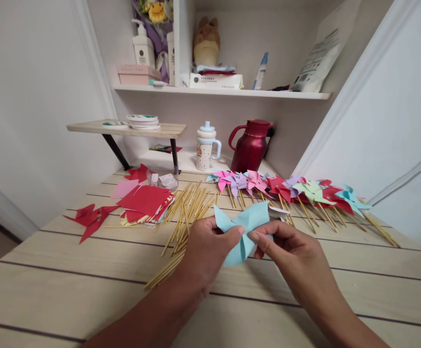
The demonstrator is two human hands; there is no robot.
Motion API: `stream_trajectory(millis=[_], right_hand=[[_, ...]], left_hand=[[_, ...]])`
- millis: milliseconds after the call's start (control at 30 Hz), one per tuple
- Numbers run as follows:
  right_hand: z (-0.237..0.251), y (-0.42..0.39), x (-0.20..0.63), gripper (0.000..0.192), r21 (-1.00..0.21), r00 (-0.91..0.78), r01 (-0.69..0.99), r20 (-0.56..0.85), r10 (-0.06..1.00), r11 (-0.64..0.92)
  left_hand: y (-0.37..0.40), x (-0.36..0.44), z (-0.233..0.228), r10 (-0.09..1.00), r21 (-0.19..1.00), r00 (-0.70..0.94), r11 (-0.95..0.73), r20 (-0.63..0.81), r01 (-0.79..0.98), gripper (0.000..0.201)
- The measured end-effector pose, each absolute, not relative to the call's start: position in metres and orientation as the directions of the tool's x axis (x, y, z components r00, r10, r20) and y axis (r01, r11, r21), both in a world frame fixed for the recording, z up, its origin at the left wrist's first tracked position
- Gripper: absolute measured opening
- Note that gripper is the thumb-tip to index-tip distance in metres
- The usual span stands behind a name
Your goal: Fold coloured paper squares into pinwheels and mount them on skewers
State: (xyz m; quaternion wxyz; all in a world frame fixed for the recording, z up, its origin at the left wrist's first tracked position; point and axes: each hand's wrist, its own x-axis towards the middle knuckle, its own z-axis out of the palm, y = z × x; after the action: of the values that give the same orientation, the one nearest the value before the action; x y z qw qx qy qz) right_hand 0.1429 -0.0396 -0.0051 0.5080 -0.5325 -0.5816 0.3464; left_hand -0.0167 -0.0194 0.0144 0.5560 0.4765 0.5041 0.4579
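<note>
Light blue paper piece [244, 229], partly folded with pointed flaps spreading left and right, held in the air just above the counter [68, 290] at centre frame. The left hand [206, 249] pinches its lower middle from the left, thumb tip pressed on the front of the paper; the right hand [290, 253] pinches it from the right, thumb and forefinger closed on the fold, with a small white slip just behind its fingers. Both hands meet at the paper's centre, their fingertips nearly touching.

Just behind and left of the left hand lies a loose heap of thin wooden sticks [186, 212], some fanning toward the near edge. Left of the sticks, a stack of red paper squares [145, 200] rests on paper of other colours, with red cut paper shapes [89, 217] farther left. Behind the right hand, a row of finished paper pinwheels [286, 188] on sticks, in pink, purple, red, green and blue, runs to the right. At the back of the counter stand a lidded cup with handle [206, 145] and a dark red jug [251, 145], side by side.
</note>
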Motion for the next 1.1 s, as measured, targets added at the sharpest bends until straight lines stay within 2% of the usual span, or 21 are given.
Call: stream_trajectory(millis=[100,167,233,333,433,567,633,733,1100], right_hand=[[-0.006,-0.038,0.147,0.027,-0.923,0.083,0.311,0.264,0.961,0.227],[-0.003,-0.038,0.150,0.029,-0.874,0.122,0.385,0.366,0.923,0.295],[0.001,-0.040,0.153,0.035,-0.770,0.142,0.491,0.532,0.835,0.407],[0.008,-0.042,0.154,0.048,-0.515,0.065,0.688,0.746,0.663,0.511],[0.008,-0.042,0.155,0.052,-0.299,-0.082,0.821,0.781,0.619,0.486],[-0.001,-0.036,0.158,0.040,-0.124,-0.264,0.849,0.741,0.617,0.513],[-0.003,-0.035,0.158,0.029,-0.110,-0.296,0.841,0.726,0.621,0.530],[-0.001,-0.036,0.156,0.010,-0.169,-0.273,0.831,0.708,0.652,0.531],[0.004,-0.038,0.159,0.005,-0.291,-0.267,0.765,0.669,0.694,0.575]], left_hand=[[-0.016,-0.018,0.013,0.997,0.998,0.043,0.055,-0.056,0.033,0.016],[-0.013,-0.020,0.012,0.999,0.994,0.010,-0.031,0.030,0.102,0.012],[-0.011,-0.021,0.010,0.983,0.961,-0.008,-0.175,0.181,0.215,0.009],[-0.010,-0.021,0.005,0.900,0.805,0.064,-0.417,0.432,0.422,0.015],[-0.011,-0.020,-0.002,0.809,0.614,0.188,-0.553,0.556,0.563,0.012],[-0.011,-0.019,-0.008,0.728,0.471,0.299,-0.645,0.617,0.602,0.007],[-0.011,-0.019,-0.009,0.693,0.425,0.321,-0.675,0.645,0.604,0.006],[-0.012,-0.019,-0.009,0.665,0.396,0.352,-0.704,0.658,0.590,0.007],[-0.009,-0.022,-0.006,0.608,0.392,0.393,-0.770,0.690,0.503,0.007]])
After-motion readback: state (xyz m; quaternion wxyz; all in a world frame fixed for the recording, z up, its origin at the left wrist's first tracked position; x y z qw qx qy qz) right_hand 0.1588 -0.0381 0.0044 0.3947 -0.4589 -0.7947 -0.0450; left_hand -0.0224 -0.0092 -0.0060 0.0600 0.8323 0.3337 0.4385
